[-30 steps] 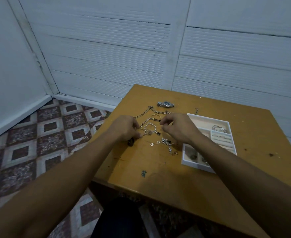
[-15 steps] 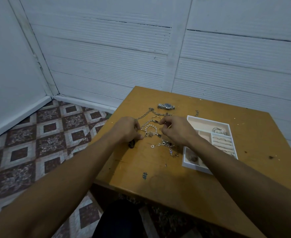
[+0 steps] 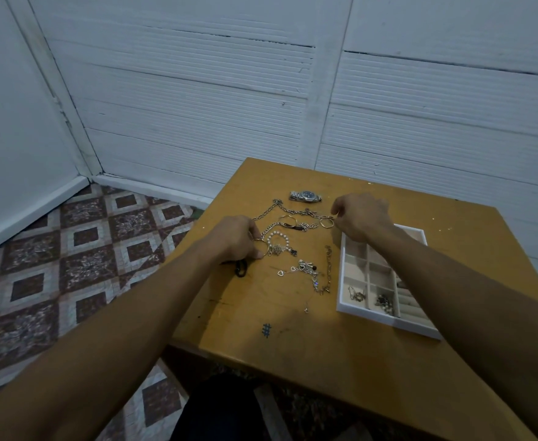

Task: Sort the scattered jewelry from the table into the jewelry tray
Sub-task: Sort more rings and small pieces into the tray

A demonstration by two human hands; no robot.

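Pinches a thin gold ring (image 3: 326,223) in the curled right hand (image 3: 361,219), just beside the jewelry tray's (image 3: 341,281) far-left corner. Pinches a gold hoop (image 3: 263,248) beside the pearl bracelet (image 3: 277,233) in the curled left hand (image 3: 234,240). Leaves chains (image 3: 293,212) and a watch (image 3: 306,196) loose on the table (image 3: 293,361), left of the tray.

Two bare forearms (image 3: 127,329) and a dark garment (image 3: 217,409) at the lap
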